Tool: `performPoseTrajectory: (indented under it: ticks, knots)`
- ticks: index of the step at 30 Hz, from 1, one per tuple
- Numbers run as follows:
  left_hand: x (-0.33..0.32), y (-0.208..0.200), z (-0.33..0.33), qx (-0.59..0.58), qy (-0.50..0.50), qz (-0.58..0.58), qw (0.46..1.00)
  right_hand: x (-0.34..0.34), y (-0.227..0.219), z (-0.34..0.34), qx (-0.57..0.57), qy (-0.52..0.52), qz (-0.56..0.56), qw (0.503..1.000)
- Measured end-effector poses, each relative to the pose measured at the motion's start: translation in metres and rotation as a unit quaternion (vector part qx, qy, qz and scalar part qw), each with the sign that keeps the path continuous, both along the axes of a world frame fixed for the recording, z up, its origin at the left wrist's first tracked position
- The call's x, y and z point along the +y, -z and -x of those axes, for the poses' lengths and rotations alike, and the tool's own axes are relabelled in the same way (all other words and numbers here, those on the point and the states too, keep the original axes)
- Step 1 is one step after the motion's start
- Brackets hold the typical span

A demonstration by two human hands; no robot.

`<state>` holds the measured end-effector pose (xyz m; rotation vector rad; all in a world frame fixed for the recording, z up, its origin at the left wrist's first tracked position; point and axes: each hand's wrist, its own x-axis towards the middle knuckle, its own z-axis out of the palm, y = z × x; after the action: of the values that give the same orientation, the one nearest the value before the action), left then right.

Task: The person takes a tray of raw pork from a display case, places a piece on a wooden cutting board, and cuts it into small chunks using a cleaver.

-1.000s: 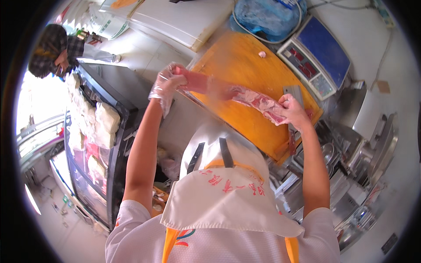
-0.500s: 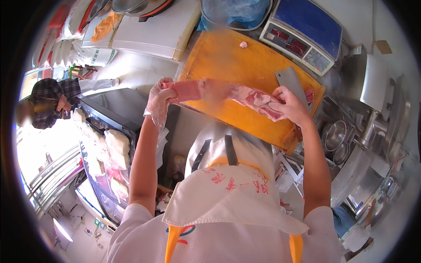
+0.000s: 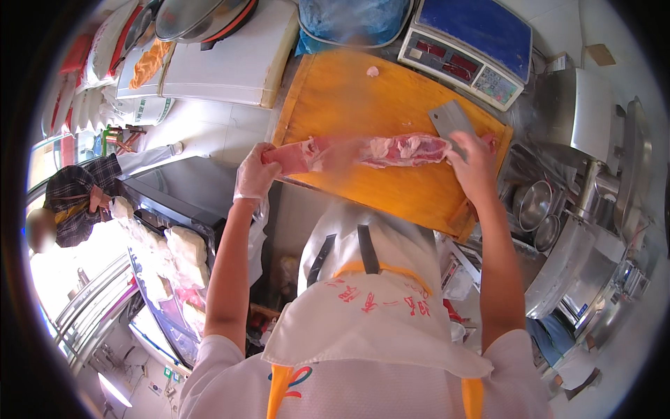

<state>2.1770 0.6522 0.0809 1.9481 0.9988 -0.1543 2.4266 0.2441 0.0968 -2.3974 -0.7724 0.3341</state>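
Note:
A long strip of raw meat (image 3: 405,149), pink and red with pale fat, stretches level across the near part of an orange-brown cutting board (image 3: 328,91). My left hand (image 3: 257,173), in a clear plastic glove, is closed on its left end, which juts past the board's left edge. At the right end my right hand (image 3: 476,167) pinches the meat, its fingertips slightly blurred. Just beyond that hand lies a cleaver (image 3: 450,117), its broad grey blade flat on the board. I cannot tell whether the strip's middle touches the board.
A blue-topped scale (image 3: 474,42) stands behind the board. A small meat scrap (image 3: 373,71) lies near the far edge. Metal bowls (image 3: 534,204) are at the right. A glass-sided case (image 3: 167,286) with pale packages stands left, and a person in a plaid sleeve (image 3: 87,185) is beyond it.
The strip's right end has risen toward the far side, so the strip is now level. More of its fatty, red-streaked face shows. Both hands still hold the ends; the view has shifted slightly.

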Motion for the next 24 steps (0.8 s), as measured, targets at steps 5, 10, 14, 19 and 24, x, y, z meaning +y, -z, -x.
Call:
performPoseTrajectory:
  ticks: [5,10,14,19,24]
  knots:
    - [-0.023,-0.017,-0.018,-0.089,0.155,-0.303,0.936,-0.070,0.000,0.061,0.008,0.150,0.198,0.969]
    - [-0.146,-0.038,-0.117,-0.231,0.332,-0.200,0.892,-0.079,0.018,0.052,0.033,0.167,0.244,0.955]
    - [-0.195,0.039,-0.158,-0.123,0.453,-0.246,0.848,-0.076,-0.016,0.043,0.072,0.188,0.140,0.969]
    - [-0.202,0.067,-0.156,-0.093,0.454,-0.189,0.866,-0.068,-0.058,0.079,0.139,0.265,-0.048,0.953]
    - [-0.201,0.013,-0.149,-0.156,0.403,-0.199,0.880,-0.039,-0.053,0.128,0.161,0.293,-0.018,0.942]
